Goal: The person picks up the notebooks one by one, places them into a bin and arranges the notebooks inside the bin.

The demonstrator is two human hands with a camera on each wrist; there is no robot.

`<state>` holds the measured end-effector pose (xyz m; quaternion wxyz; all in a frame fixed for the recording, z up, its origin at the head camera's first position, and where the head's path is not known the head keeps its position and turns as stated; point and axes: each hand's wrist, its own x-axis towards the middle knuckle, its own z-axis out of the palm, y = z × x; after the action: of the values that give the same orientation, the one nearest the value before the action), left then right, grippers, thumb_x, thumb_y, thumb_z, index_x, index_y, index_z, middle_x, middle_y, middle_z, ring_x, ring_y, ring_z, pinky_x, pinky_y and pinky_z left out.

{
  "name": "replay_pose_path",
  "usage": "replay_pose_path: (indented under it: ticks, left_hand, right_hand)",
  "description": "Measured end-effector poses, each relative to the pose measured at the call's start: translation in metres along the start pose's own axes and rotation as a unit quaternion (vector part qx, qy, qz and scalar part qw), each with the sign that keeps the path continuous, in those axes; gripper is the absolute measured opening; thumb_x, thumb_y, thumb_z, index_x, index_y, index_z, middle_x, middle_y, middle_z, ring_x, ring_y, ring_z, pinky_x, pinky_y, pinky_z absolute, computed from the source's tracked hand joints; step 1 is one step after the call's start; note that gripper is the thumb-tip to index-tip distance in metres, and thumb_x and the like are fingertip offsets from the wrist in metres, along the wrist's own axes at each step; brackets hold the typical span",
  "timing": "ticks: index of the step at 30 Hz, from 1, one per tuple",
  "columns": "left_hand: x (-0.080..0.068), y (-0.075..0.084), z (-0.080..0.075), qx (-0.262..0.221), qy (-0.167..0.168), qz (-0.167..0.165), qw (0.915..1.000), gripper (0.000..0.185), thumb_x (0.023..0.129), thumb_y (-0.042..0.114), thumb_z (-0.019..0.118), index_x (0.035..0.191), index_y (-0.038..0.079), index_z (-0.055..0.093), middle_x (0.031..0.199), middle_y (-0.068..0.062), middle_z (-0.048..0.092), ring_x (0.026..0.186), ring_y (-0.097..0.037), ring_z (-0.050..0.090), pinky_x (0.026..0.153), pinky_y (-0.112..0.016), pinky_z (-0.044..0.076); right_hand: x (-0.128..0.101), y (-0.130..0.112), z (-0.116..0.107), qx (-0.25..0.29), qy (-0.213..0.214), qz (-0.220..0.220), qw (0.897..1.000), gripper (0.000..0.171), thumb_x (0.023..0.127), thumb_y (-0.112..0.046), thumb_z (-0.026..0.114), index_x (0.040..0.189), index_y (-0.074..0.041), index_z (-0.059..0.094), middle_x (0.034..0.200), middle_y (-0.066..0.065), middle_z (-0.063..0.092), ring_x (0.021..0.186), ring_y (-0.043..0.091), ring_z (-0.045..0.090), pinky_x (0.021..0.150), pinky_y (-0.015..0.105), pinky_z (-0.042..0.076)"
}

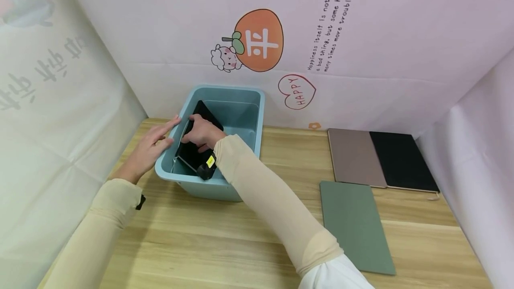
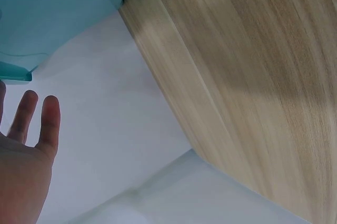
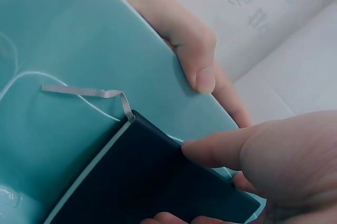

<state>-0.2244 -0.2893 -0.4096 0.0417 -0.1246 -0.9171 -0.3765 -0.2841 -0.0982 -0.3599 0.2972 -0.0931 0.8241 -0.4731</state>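
A light blue plastic bin (image 1: 241, 97) stands on the wooden table against the backdrop. Inside it a black notebook (image 1: 206, 111) leans at a slant, its pale page edge and grey ribbon (image 3: 84, 91) showing in the right wrist view. My right hand (image 1: 202, 133) reaches into the bin and grips this notebook, thumb (image 3: 210, 150) at one edge and fingertips on the cover. My left hand (image 1: 150, 148) rests on the bin's left rim with fingers fairly straight, thumb and a finger touching the rim's outer edge. A black device with a yellow label (image 1: 210, 161) sits at the right wrist.
On the table's right side lie a taupe notebook (image 1: 357, 157), a black notebook (image 1: 403, 162) beside it, and a green notebook (image 1: 357, 226) nearer me. White printed cloth (image 1: 361, 57) hangs behind and at both sides of the table (image 1: 201, 240).
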Motion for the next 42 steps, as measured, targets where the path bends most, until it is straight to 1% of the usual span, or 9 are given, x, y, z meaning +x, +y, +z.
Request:
replay_pose_path:
  ticks: [4, 9, 15, 19, 22, 30, 35, 39, 42]
  left_hand:
    - [0.0, -0.001, 0.0, -0.001, 0.002, 0.007, 1.0, 0.052, 0.109, 0.032, 0.045, 0.16, 0.036, 0.032, 0.169, -0.001, 0.03, 0.128, -0.036, 0.047, 0.095, -0.057, 0.043]
    - [0.0, -0.002, 0.0, -0.008, -0.003, 0.007, 0.9999, 0.053, 0.11, 0.033, 0.045, 0.16, 0.037, 0.032, 0.17, 0.001, 0.027, 0.134, -0.036, 0.042, 0.1, -0.062, 0.039]
    - [-0.002, -0.002, -0.001, 0.002, -0.006, -0.005, 1.0, 0.053, 0.11, 0.033, 0.044, 0.16, 0.039, 0.031, 0.17, -0.001, 0.028, 0.127, -0.035, 0.046, 0.096, -0.06, 0.042]
    - [-0.002, -0.001, -0.001, 0.005, -0.008, -0.012, 0.9999, 0.053, 0.11, 0.034, 0.044, 0.16, 0.04, 0.031, 0.17, -0.001, 0.028, 0.127, -0.036, 0.047, 0.096, -0.061, 0.044]
    - [-0.001, -0.001, -0.001, 0.003, -0.01, -0.014, 0.9998, 0.052, 0.11, 0.035, 0.043, 0.16, 0.041, 0.03, 0.17, 0.002, 0.027, 0.129, -0.035, 0.046, 0.099, -0.062, 0.042]
    - [0.0, 0.001, -0.001, -0.006, -0.006, -0.006, 0.9999, 0.052, 0.109, 0.032, 0.043, 0.16, 0.039, 0.031, 0.17, 0.002, 0.028, 0.133, -0.036, 0.044, 0.099, -0.062, 0.043]
    - [0.0, 0.001, -0.001, -0.003, -0.005, -0.011, 0.9999, 0.052, 0.109, 0.033, 0.043, 0.16, 0.04, 0.032, 0.17, 0.004, 0.028, 0.133, -0.035, 0.045, 0.1, -0.062, 0.043]
    - [-0.001, 0.003, -0.001, -0.007, -0.007, -0.016, 0.9998, 0.052, 0.109, 0.033, 0.043, 0.159, 0.04, 0.032, 0.17, 0.008, 0.026, 0.133, -0.034, 0.046, 0.101, -0.061, 0.043]
    - [-0.001, 0.004, -0.001, -0.008, -0.007, -0.013, 0.9999, 0.052, 0.109, 0.032, 0.043, 0.16, 0.039, 0.032, 0.17, 0.008, 0.026, 0.137, -0.034, 0.042, 0.103, -0.061, 0.041]
  right_hand:
    - [0.002, 0.0, -0.001, -0.02, -0.001, 0.001, 1.0, 0.076, 0.098, -0.02, 0.069, 0.16, -0.025, 0.026, 0.148, 0.013, 0.055, 0.112, 0.03, 0.065, 0.094, 0.047, 0.059]
    - [0.002, 0.001, -0.004, -0.028, -0.004, 0.013, 1.0, 0.074, 0.098, -0.021, 0.068, 0.159, -0.029, 0.028, 0.15, 0.012, 0.053, 0.11, 0.032, 0.064, 0.096, 0.049, 0.057]
    - [0.003, 0.002, -0.005, -0.06, -0.008, 0.023, 0.998, 0.068, 0.098, -0.032, 0.067, 0.157, -0.032, 0.032, 0.154, 0.01, 0.05, 0.112, 0.035, 0.062, 0.098, 0.052, 0.056]
    - [0.003, 0.003, -0.004, -0.051, -0.011, 0.016, 0.999, 0.072, 0.096, -0.034, 0.07, 0.156, -0.029, 0.03, 0.154, 0.01, 0.05, 0.116, 0.035, 0.062, 0.098, 0.052, 0.056]
    - [0.003, 0.004, -0.003, -0.037, -0.009, 0.01, 0.999, 0.075, 0.095, -0.031, 0.072, 0.156, -0.026, 0.027, 0.151, 0.011, 0.05, 0.118, 0.032, 0.062, 0.097, 0.05, 0.057]
    - [0.003, 0.001, -0.001, -0.011, -0.009, 0.009, 1.0, 0.073, 0.099, -0.02, 0.067, 0.155, -0.022, 0.021, 0.147, 0.016, 0.053, 0.105, 0.033, 0.067, 0.094, 0.05, 0.058]
    - [0.0, 0.0, -0.007, -0.011, -0.01, 0.012, 1.0, 0.073, 0.098, -0.017, 0.062, 0.159, -0.023, 0.022, 0.15, 0.013, 0.05, 0.11, 0.03, 0.063, 0.089, 0.049, 0.06]
    - [-0.002, 0.003, -0.013, -0.02, 0.006, 0.019, 1.0, 0.073, 0.096, -0.017, 0.06, 0.158, -0.022, 0.022, 0.149, 0.014, 0.049, 0.105, 0.033, 0.064, 0.084, 0.05, 0.061]
    - [-0.003, 0.005, -0.018, -0.025, 0.023, 0.025, 0.999, 0.067, 0.098, -0.02, 0.059, 0.154, -0.021, 0.022, 0.147, 0.017, 0.051, 0.098, 0.037, 0.068, 0.081, 0.05, 0.062]
